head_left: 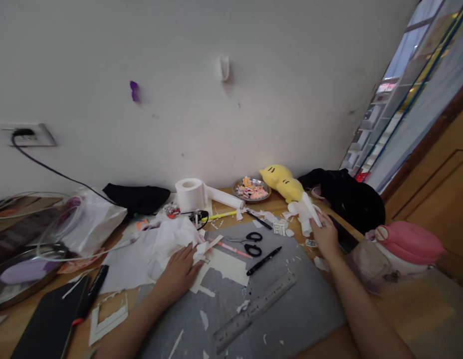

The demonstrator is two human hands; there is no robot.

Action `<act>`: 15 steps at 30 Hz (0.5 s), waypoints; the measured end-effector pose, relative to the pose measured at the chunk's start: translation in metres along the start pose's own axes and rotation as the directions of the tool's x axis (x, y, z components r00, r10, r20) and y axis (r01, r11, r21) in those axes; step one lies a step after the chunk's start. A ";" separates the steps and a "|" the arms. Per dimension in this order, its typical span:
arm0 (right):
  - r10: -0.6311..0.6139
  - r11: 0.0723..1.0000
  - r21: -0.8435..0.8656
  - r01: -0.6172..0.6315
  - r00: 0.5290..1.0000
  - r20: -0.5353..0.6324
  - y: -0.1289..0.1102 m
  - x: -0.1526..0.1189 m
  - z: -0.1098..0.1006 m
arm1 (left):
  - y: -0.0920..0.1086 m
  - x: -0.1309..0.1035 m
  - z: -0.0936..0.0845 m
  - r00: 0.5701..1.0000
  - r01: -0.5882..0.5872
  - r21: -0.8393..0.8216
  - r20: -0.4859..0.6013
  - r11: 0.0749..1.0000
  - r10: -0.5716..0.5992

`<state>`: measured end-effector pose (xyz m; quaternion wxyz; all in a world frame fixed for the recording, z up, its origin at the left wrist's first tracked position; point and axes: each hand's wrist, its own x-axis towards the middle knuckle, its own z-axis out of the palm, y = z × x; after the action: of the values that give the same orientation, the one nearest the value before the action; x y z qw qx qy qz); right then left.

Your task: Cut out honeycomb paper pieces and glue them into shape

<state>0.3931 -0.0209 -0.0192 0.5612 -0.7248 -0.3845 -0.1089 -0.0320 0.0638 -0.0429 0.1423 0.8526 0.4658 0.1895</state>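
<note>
My left hand lies with its fingers stretched out over white paper scraps at the edge of the grey cutting mat. Crumpled white tissue is just beyond its fingers, and a cut sheet of cream paper lies beside it. At the right, my right hand is closed on a piece of white paper, near a yellow plush toy. Black-handled scissors, a black pen and a ruler rest on the mat between my hands.
A paper roll and a metal bowl of pink cutouts stand by the wall. On the left are a black tablet-like slab, a utility knife and a metal tray. A pink-lidded container stands at the right.
</note>
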 end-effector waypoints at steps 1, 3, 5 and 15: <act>-0.015 1.000 -0.013 0.015 1.000 0.020 -0.001 0.000 0.000 | 0.001 0.000 -0.001 1.000 0.001 -0.026 -0.018 1.000 -0.002; -0.042 0.999 -0.032 0.044 0.998 0.051 -0.003 0.000 0.000 | 0.004 0.002 -0.005 0.998 0.004 -0.091 -0.066 0.996 -0.010; -0.076 0.996 -0.040 0.080 0.994 0.074 -0.007 -0.001 0.000 | 0.007 0.003 -0.010 0.991 0.013 -0.170 -0.129 0.985 -0.036; -0.159 0.987 0.047 0.152 0.954 0.254 -0.046 -0.021 -0.001 | -0.003 -0.003 -0.032 0.683 0.142 -0.528 -0.560 0.837 -0.469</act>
<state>0.3475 -0.0277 0.0020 0.5061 -0.6926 -0.5113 -0.0523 -0.0507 0.0648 -0.0163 0.1858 0.5773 0.5683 0.5561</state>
